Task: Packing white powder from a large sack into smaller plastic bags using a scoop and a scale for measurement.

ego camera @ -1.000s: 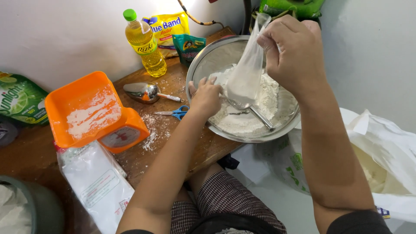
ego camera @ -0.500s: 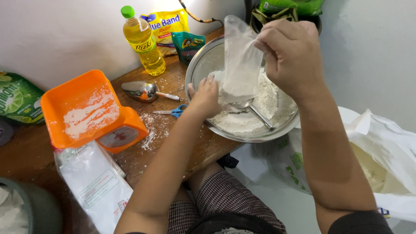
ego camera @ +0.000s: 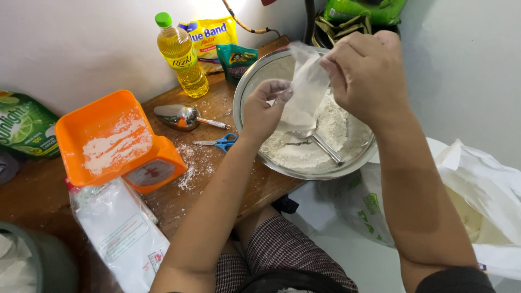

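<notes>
**Mia:** What were the hands doing?

**Ben:** Both hands held a small clear plastic bag [ego camera: 305, 89] over a big metal bowl [ego camera: 251, 87]. The right hand [ego camera: 369, 73] pinched the top of the bag with its fingers closed tight. The left hand [ego camera: 264, 108] gripped the lower side of the bag, with the fingers curled around it.

**Mia:** What was in the bowl?

**Ben:** White flour [ego camera: 320, 144], and a metal spoon [ego camera: 320, 142] lay in it. The bag hung right above the flour.

**Mia:** Where was the bowl?

**Ben:** It sat at the edge of a brown wooden table [ego camera: 217, 184], in front of the person.

**Mia:** What else was on the table?

**Ben:** Blue scissors [ego camera: 220, 142] lay just left of the bowl. A shiny metal scoop [ego camera: 179, 116] was near them. An orange kitchen scale [ego camera: 122, 144] stood farther left, with some flour in its tray. A yellow bottle of oil [ego camera: 182, 57] stood at the back by the wall. A flat bag of white powder [ego camera: 122, 230] lay in front of the scale. Some flour was spilled on the wood.
</notes>
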